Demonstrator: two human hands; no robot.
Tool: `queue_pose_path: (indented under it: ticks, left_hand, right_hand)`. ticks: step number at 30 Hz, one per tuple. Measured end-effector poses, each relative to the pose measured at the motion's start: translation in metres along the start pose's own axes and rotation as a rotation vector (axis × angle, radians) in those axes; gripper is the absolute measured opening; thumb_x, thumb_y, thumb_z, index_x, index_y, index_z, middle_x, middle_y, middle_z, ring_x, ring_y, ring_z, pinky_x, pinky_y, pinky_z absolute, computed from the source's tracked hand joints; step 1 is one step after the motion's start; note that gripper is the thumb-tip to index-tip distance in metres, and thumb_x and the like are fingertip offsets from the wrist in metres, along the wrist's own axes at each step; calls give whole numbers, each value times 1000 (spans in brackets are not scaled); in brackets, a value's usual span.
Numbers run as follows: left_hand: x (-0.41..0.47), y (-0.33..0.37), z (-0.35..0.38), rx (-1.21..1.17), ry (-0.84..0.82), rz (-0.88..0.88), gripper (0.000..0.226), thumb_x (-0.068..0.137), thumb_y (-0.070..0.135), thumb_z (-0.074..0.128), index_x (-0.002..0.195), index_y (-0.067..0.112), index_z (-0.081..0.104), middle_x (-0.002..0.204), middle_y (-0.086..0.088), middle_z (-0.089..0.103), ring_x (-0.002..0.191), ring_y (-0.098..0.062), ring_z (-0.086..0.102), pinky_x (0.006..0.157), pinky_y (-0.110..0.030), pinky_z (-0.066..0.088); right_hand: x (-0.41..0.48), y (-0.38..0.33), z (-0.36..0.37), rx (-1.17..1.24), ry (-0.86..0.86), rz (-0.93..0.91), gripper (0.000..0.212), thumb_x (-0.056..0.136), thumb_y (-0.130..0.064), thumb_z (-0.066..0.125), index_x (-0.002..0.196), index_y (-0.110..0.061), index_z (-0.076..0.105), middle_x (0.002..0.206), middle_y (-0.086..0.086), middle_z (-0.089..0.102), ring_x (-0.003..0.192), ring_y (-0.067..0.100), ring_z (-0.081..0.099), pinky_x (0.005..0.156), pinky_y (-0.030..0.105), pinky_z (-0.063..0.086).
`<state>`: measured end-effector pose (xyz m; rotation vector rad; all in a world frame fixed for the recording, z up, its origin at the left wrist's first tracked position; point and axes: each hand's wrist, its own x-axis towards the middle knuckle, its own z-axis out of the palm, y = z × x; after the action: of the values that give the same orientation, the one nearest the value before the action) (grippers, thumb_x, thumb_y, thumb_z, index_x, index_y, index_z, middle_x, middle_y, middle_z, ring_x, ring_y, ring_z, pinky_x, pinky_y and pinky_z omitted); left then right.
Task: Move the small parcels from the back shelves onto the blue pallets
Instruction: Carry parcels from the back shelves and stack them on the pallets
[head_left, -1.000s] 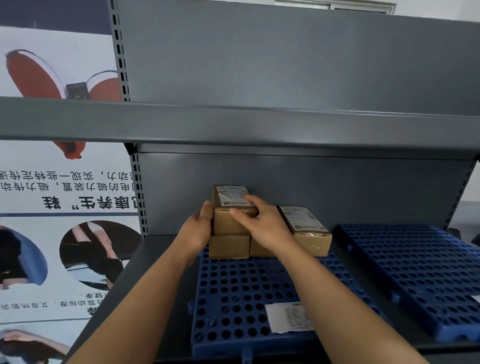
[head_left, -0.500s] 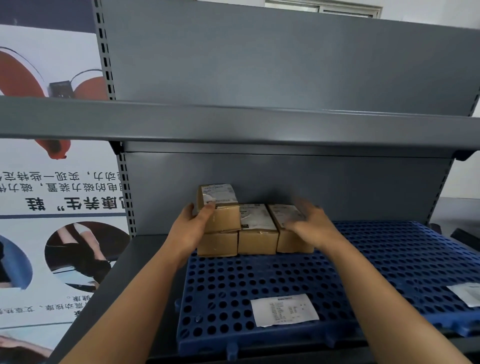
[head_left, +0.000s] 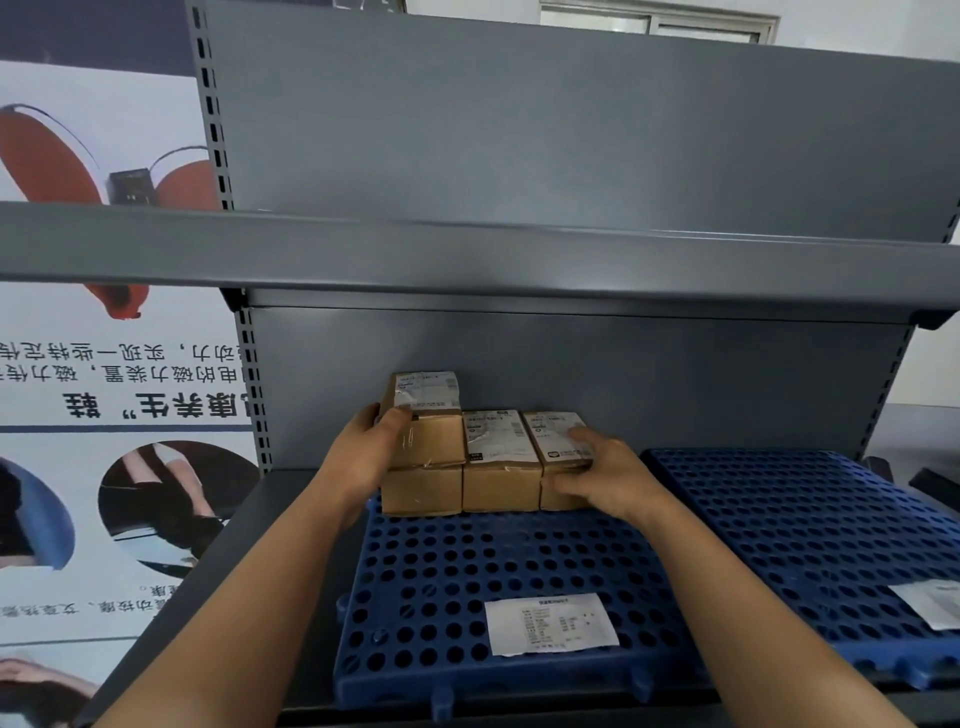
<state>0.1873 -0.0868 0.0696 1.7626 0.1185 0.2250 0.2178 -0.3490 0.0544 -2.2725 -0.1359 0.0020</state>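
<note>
Cardboard parcels, four in all, stand in a row along the 12 o'clock edge of the near pallet (head_left: 467, 571), which lies on the grey shelf (head_left: 260, 519). An upper parcel (head_left: 431, 441) sits on a lower parcel (head_left: 422, 488) at the 9 o'clock end, a middle parcel (head_left: 500, 467) stands against them, and an end parcel (head_left: 550, 439) closes the row at 3 o'clock. The left hand (head_left: 369, 457) grasps the upper parcel from its 9 o'clock side, thumb across the front face. The right hand (head_left: 610, 480) grasps the end parcel, fingers over the top and thumb on the front. The step in hand appears to be squaring up the row. Press inward from both ends with equal, light force so the faces close up without tipping the stack toward 6 o'clock. Set the upper parcel flush over the lower one before letting go. Avoid scuffing the taped labels. Release one hand at a time. A second pallet (head_left: 805, 519) at 3 o'clock offers room for further parcels. Leave the paper slip (head_left: 550, 623) at 6 o'clock uncovered.
</note>
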Motion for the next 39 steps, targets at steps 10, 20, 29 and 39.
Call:
queue_pose_path:
  ticks: [10,20,29,39]
  left_hand:
    - [-7,4,4,32,44,-3,93,72,73,48,145,18,34,139,-9,52,120,-28,53,104,-47,41]
    - [-17,15,9,165,124,108,58,97,41,44,146,11,30,147,-9,42,132,-28,42,89,-28,31]
    - [-9,8,8,183,78,66,54,93,52,47,130,13,47,123,-4,56,101,-20,50,83,-32,38]
    - [-10,9,7,154,54,54,61,91,52,49,136,12,40,133,-6,52,117,-26,50,85,-32,38]
  right_hand:
    - [-10,-2,-6,-57,61,-77,75,78,-22,76,143,-23,39,134,4,38,105,7,38,90,14,32]
    - [-20,-12,-7,-154,171,-137,66,77,-30,75,136,-29,46,142,8,37,130,23,37,109,34,36]
    - [-27,-14,4,-181,174,-48,75,81,-32,72,146,-25,35,143,7,34,132,24,33,107,28,36]
    - [-30,-11,6,-161,202,1,82,78,-37,75,148,-23,33,143,7,31,127,23,39,92,30,51]
